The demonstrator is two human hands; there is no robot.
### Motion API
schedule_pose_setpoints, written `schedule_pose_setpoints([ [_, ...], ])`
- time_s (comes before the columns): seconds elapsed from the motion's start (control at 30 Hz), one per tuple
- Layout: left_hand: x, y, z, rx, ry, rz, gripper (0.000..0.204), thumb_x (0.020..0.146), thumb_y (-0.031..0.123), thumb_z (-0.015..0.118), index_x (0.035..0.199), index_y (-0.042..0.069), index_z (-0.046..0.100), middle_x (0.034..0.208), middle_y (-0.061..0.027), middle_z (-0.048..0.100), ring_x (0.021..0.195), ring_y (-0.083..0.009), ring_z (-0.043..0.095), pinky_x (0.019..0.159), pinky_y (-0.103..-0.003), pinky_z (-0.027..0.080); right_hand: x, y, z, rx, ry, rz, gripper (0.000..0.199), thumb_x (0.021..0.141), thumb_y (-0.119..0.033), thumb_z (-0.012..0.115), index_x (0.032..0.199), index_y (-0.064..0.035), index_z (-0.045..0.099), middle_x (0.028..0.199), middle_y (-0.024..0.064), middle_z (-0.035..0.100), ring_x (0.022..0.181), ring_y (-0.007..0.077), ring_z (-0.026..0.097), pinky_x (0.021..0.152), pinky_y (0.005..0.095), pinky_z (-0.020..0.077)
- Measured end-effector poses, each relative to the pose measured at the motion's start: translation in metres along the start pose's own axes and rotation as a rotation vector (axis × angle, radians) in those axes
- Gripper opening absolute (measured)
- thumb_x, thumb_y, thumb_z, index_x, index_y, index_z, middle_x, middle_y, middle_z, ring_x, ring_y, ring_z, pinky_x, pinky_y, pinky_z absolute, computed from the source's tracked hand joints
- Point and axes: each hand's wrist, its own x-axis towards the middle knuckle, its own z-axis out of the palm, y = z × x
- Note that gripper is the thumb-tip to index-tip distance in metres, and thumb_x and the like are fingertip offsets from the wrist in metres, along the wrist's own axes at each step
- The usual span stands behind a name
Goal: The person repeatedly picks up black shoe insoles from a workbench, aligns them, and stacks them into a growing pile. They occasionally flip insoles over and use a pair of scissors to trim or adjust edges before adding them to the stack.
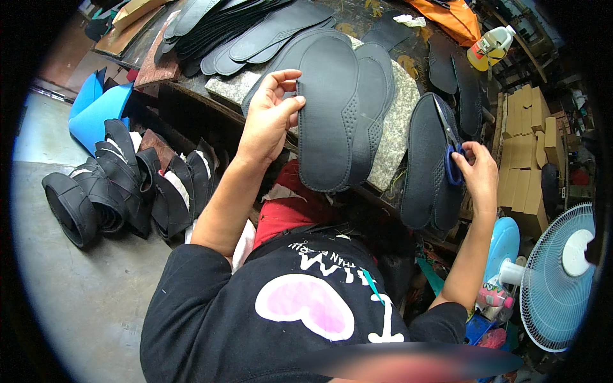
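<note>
My left hand (271,121) pinches the edge of a black insole (324,121) between thumb and fingers, with its smooth face and dotted arch patch turned up. More black insoles (372,96) lie fanned behind it, over a speckled stone slab (402,131). At the right, my right hand (477,171) grips the blue handles of a pair of scissors (452,150). The blades point away from me and rest over another pair of black insoles (421,172) at the bench's near edge. Some of the fingers on the handles are hidden.
Stacked insoles (255,41) cover the far left of the bench. A yellow-liquid jug (491,48) and an orange bag (450,19) stand at the far right. Rolled black pieces (121,185) lie on the floor at left. A fan (559,274) and cardboard boxes (527,147) are at right.
</note>
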Motion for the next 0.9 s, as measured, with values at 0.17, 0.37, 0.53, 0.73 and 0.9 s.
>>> schedule_pose_setpoints([
  [0.17, -0.008, -0.008, 0.019, -0.006, -0.044, -0.053, 0.04, 0.085, -0.004, 0.056, 0.124, 0.002, 0.046, 0.111, -0.0067, 0.049, 0.085, -0.0065, 0.054, 0.064, -0.017, 0.049, -0.014, -0.044, 0.013, 0.5, -0.077, -0.172, 0.023, 0.087, -0.022, 0.067, 0.097, -0.0023, 0.066, 0.081, 0.0074, 0.066, 0.073, 0.016, 0.063, 0.066, 0.0293, 0.0496],
  [0.37, -0.033, -0.021, 0.052, 0.117, -0.213, -0.051, 0.041, 0.089, 0.009, 0.062, 0.127, 0.004, 0.048, 0.107, -0.003, 0.052, 0.075, -0.005, 0.049, 0.065, -0.02, 0.041, -0.034, -0.093, 0.046, 1.252, -0.509, 0.139, 0.016, 0.089, -0.018, 0.066, 0.098, -0.0061, 0.06, 0.064, -0.0059, 0.053, 0.046, 0.0006, 0.044, 0.041, 0.0163, 0.0337],
  [0.53, -0.026, -0.016, 0.026, 1.206, -0.084, 0.468, 0.034, 0.09, 0.029, 0.063, 0.111, 0.004, 0.057, 0.091, -0.0118, 0.058, 0.08, -0.0246, 0.059, 0.072, -0.034, 0.048, -0.016, -0.063, 0.032, 1.23, -0.143, 0.208, 0.01, 0.093, -0.018, 0.059, 0.097, -0.0087, 0.058, 0.074, -0.0045, 0.06, 0.05, 0.0012, 0.048, 0.042, 0.0167, 0.0354],
  [0.73, -0.03, -0.026, 0.029, 1.53, -0.083, 0.352, 0.047, 0.078, 0.048, 0.07, 0.091, 0.005, 0.058, 0.083, -0.013, 0.062, 0.079, -0.0308, 0.063, 0.068, -0.04, 0.05, -0.011, -0.035, 0.019, 1.471, -0.074, 0.184, 0.014, 0.091, -0.007, 0.053, 0.105, -0.0056, 0.057, 0.079, -0.0019, 0.061, 0.058, 0.0051, 0.053, 0.051, 0.0194, 0.0429],
  [0.9, -0.02, -0.025, 0.02, 1.435, -0.114, 0.221, 0.038, 0.075, 0.039, 0.075, 0.085, 0.006, 0.059, 0.067, -0.0133, 0.059, 0.065, -0.0278, 0.062, 0.062, -0.037, 0.049, -0.015, -0.038, 0.029, 1.479, -0.154, 0.213, 0.015, 0.092, -0.01, 0.056, 0.106, -0.0052, 0.057, 0.075, -0.0013, 0.06, 0.056, 0.0058, 0.053, 0.051, 0.0194, 0.044],
])
